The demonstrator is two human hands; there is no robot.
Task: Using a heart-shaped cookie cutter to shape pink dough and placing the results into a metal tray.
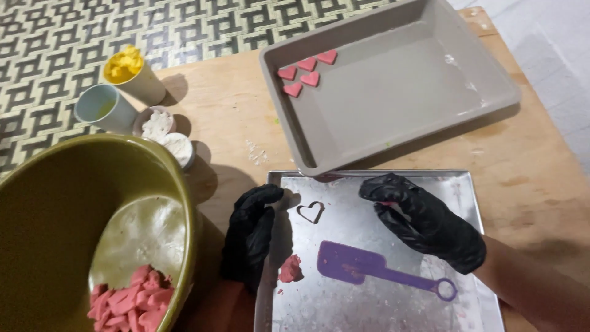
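Both of my hands wear black gloves. My left hand (pixel 249 237) lies curled over the left rim of a flat metal tray (pixel 455 184). My right hand (pixel 424 221) hovers over the tray's upper right, fingertips pinched together with a bit of pink dough showing under them. Between the hands, a small metal heart-shaped cutter (pixel 310 211) lies on the tray. A purple plastic scraper (pixel 369 270) and a small lump of pink dough (pixel 290 269) lie lower on the tray.
A grey baking pan (pixel 430 80) behind the tray holds several pink dough hearts (pixel 307 71) in its left corner. An olive bowl (pixel 74 184) at left holds pink dough scraps (pixel 132 301). A yellow-filled cup (pixel 129 71), a pale blue cup (pixel 104 107) and two small white-powder pots (pixel 166 135) stand on the wooden table.
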